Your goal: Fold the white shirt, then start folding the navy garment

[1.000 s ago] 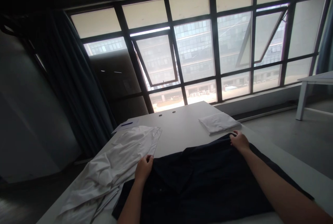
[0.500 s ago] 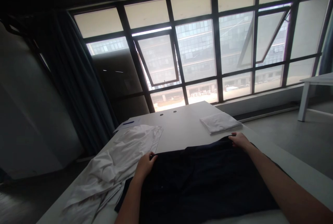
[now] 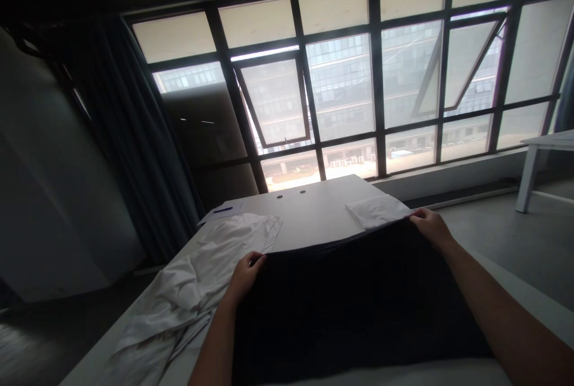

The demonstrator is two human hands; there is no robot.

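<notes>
A dark, nearly black piece of cloth (image 3: 350, 308) is stretched between my two hands over the near part of the table; what garment it is, if any, I cannot tell. My left hand (image 3: 246, 272) pinches its upper left corner, thumb on top. At the upper right corner, my right hand (image 3: 430, 226) grips it the same way. The top edge between them is pulled fairly taut, sagging slightly. Just beyond the right half of that edge lies a folded white cloth (image 3: 376, 210), partly covered from view by the dark one.
Crumpled white fabric (image 3: 192, 278) spreads along the left side of the white table (image 3: 309, 218). A pen (image 3: 223, 210) lies on paper at the far left corner. Tall windows (image 3: 341, 87) stand behind, a dark curtain (image 3: 147, 177) at left, another white table (image 3: 529, 177) at right.
Both hands have risen a little and moved apart, pulling the dark cloth's top edge tighter and smoother. The cloth now overlaps the folded white one in view.
</notes>
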